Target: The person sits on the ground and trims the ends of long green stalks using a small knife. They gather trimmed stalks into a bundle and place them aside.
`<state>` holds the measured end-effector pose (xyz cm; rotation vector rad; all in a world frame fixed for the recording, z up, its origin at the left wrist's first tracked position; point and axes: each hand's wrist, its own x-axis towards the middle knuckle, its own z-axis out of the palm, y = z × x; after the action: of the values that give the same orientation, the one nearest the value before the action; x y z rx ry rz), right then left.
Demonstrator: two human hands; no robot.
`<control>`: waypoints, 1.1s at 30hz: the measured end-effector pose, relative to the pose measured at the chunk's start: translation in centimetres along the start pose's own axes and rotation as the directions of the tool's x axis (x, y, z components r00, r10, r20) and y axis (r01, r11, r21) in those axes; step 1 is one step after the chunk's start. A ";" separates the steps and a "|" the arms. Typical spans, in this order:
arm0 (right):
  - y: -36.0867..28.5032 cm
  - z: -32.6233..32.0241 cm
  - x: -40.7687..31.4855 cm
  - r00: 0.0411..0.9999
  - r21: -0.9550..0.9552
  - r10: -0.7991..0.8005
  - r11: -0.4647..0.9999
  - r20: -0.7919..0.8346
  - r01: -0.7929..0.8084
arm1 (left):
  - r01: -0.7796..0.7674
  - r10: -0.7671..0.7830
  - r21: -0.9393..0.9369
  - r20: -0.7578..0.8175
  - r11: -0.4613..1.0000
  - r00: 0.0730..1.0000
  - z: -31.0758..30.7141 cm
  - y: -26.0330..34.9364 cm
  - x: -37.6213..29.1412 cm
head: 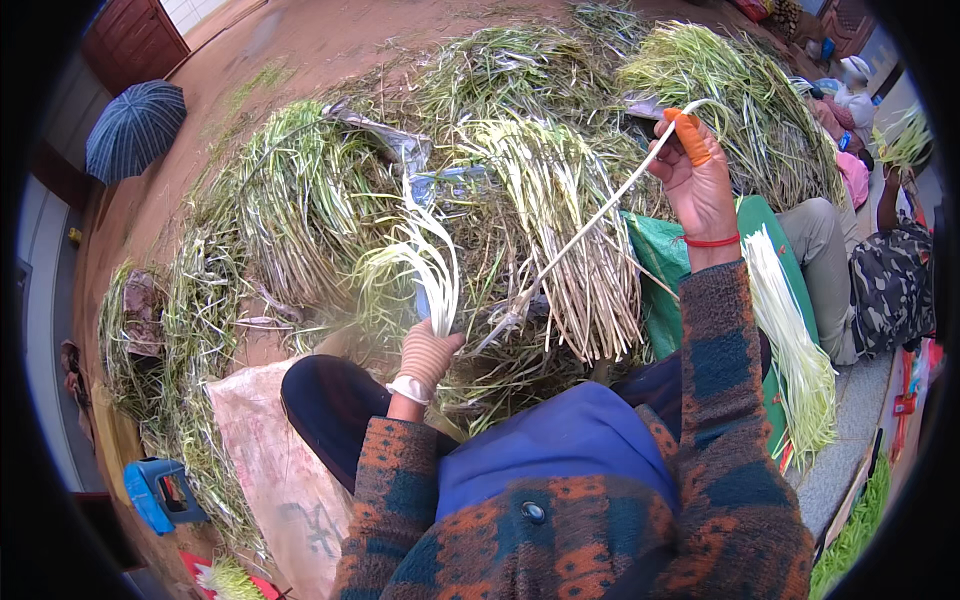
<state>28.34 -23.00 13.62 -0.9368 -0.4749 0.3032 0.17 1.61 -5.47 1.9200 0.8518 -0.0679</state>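
Observation:
My left hand (429, 351), in a ribbed beige glove, is closed around a small bunch of pale, cleaned stalks (442, 292) with their leaves fanning up. Raised at the upper right, my right hand (694, 169) has orange finger covers and pinches one long pale stalk (600, 214). That stalk slants down to the left, with a loose, pale sheath at its root end. Between and beyond my hands lies a heap of yellow-green leafy stalks (570, 247) on dry debris. To the right, a bundle of white stalks (787, 330) rests on a green surface.
More stalk piles (292, 202) spread over the ground. A pinkish woven sack (277, 450) lies by my left knee, near a blue plastic stool (161, 491). A blue umbrella (135, 131) stands at the upper left. Other people sit at the right, one in camouflage clothing (892, 285).

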 end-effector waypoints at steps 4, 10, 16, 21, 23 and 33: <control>4.0 2.7 -0.6 0.981 -0.102 0.191 0.977 0.033 -0.186 | -0.031 0.108 -0.803 0.042 0.595 0.993 -3.0 3.8 -2.6; 9.6 9.4 -2.2 0.918 -0.144 0.370 0.925 0.141 -0.351 | -0.020 0.182 -0.810 0.107 0.586 0.978 -2.6 7.3 -5.4; 11.7 11.9 -2.3 0.882 -0.180 0.448 0.889 0.145 -0.422 | 0.049 0.120 -0.817 0.144 0.575 0.982 -2.4 6.5 -5.9; 12.7 11.6 -2.4 0.882 -0.138 0.458 0.886 0.111 -0.443 | 0.031 0.124 -0.769 0.142 0.639 0.982 -2.0 5.4 -5.9; 12.8 11.4 -2.7 0.870 -0.186 0.477 0.873 0.125 -0.451 | 0.003 0.132 -0.768 0.115 0.640 0.985 -1.9 5.2 -5.9; 13.4 11.0 -8.7 0.726 -0.590 0.663 0.664 0.181 -0.459 | -0.045 0.087 -0.753 0.015 0.656 0.996 -1.5 5.2 -5.8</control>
<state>14.60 -11.68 5.83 -1.5689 -0.6259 1.0036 -1.58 -1.57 1.51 1.1373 0.6255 0.2541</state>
